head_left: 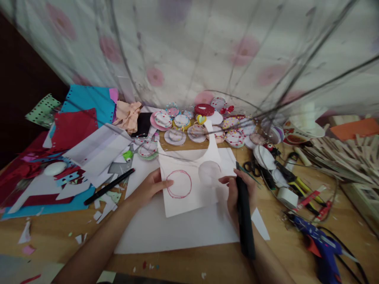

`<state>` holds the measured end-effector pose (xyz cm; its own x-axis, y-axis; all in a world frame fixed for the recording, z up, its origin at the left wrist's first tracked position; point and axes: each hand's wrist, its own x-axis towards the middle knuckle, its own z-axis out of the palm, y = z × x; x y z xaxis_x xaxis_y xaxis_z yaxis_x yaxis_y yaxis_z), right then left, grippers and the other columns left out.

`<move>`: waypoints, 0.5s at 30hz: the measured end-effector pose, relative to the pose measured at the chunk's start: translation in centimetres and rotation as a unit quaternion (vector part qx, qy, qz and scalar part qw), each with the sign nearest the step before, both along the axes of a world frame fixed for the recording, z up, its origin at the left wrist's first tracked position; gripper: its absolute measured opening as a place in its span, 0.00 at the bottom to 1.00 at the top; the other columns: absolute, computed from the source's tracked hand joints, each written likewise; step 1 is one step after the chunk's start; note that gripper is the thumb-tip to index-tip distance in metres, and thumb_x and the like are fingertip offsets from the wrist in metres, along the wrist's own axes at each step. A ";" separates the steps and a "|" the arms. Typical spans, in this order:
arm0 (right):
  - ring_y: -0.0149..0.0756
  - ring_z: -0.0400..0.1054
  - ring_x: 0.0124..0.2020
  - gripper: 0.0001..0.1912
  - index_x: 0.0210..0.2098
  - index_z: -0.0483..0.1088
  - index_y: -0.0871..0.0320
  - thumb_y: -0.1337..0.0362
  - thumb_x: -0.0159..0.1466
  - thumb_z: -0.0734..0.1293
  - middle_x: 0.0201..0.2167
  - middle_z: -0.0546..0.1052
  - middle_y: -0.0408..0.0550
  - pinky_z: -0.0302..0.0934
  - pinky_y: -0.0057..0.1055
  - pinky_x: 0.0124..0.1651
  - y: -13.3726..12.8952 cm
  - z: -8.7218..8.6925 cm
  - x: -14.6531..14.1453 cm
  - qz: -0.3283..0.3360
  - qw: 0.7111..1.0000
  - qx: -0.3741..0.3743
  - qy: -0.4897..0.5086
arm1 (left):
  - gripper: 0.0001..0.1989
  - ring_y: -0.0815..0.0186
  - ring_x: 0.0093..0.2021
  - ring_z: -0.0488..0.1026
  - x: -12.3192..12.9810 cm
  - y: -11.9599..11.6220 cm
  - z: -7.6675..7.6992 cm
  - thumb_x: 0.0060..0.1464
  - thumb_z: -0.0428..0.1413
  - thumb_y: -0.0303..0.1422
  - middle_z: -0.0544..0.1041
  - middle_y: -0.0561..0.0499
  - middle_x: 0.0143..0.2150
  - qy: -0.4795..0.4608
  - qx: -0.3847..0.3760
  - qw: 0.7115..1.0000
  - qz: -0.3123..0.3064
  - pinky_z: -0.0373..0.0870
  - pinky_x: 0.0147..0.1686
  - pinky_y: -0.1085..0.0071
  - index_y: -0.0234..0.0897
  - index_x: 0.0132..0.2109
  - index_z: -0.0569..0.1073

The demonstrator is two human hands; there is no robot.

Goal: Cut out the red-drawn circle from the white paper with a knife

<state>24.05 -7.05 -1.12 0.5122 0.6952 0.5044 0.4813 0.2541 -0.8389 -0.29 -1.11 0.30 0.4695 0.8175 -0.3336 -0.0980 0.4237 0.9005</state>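
My left hand (pixel 155 185) pinches the left side of a white paper sheet (pixel 180 209), its thumb on top. A red hand-drawn circle (pixel 179 184) is on the sheet close to that thumb. The sheet's upper edge has curved cut-outs and a narrow strip sticking up. On its right part a round greyish disc or outline (pixel 209 173) shows, too blurred to tell which. My right hand (pixel 241 191) is closed with a long black object (pixel 245 221) slanting along it; its kind is unclear. Its fingertips are beside the round shape. A larger white sheet (pixel 148 236) lies beneath.
Several small decorated paper hats (pixel 176 135) line the back. Coloured sheets (pixel 89 102), scraps and a black pen (pixel 109 186) lie left. At right are black-handled scissors (pixel 251 168), yellow-handled pliers (pixel 296 183), a blue glue gun (pixel 318 240) and a stack of strips (pixel 340 157).
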 end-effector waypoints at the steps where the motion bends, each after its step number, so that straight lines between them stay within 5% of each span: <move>1: 0.35 0.71 0.26 0.13 0.46 0.65 0.57 0.62 0.62 0.63 0.23 0.76 0.42 0.63 0.36 0.36 0.0 0.0 -0.2 0.003 1.000 0.005 0.009 | 0.25 0.57 0.49 0.72 0.1 -0.1 0.1 0.46 0.63 0.32 0.74 0.45 0.52 -0.009 -0.004 1.000 0.001 0.68 0.46 0.65 0.38 0.52 0.68; 7: 0.34 0.72 0.28 0.11 0.46 0.65 0.55 0.65 0.63 0.62 0.25 0.77 0.42 0.64 0.35 0.38 -0.8 0.2 -1.9 0.045 0.998 -0.047 -0.022 | 0.28 0.55 0.53 0.69 0.7 -1.0 0.7 0.46 0.62 0.29 0.72 0.44 0.55 -0.066 -0.029 0.991 -0.115 0.67 0.49 0.63 0.38 0.55 0.66; 10: 0.36 0.73 0.28 0.11 0.45 0.65 0.53 0.67 0.62 0.62 0.27 0.77 0.43 0.65 0.38 0.39 -1.3 -0.4 -1.7 0.021 0.997 0.015 -0.076 | 0.27 0.56 0.53 0.70 0.5 -1.1 0.5 0.45 0.63 0.28 0.74 0.45 0.52 -0.089 0.006 0.986 -0.144 0.65 0.51 0.62 0.38 0.54 0.68; 15: 0.39 0.72 0.26 0.09 0.43 0.62 0.51 0.67 0.63 0.59 0.27 0.77 0.44 0.65 0.41 0.34 -1.5 -1.1 0.3 -0.002 0.984 0.106 -0.140 | 0.24 0.58 0.48 0.73 0.4 -1.2 0.3 0.45 0.64 0.29 0.75 0.46 0.50 -0.073 0.026 0.994 -0.079 0.67 0.49 0.63 0.40 0.51 0.69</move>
<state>24.33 -8.60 -2.24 0.3349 0.5565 0.7604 0.6877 0.4073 -0.6009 0.12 -2.29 0.60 0.6336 0.7444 -0.2108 -0.1662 0.3970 0.9026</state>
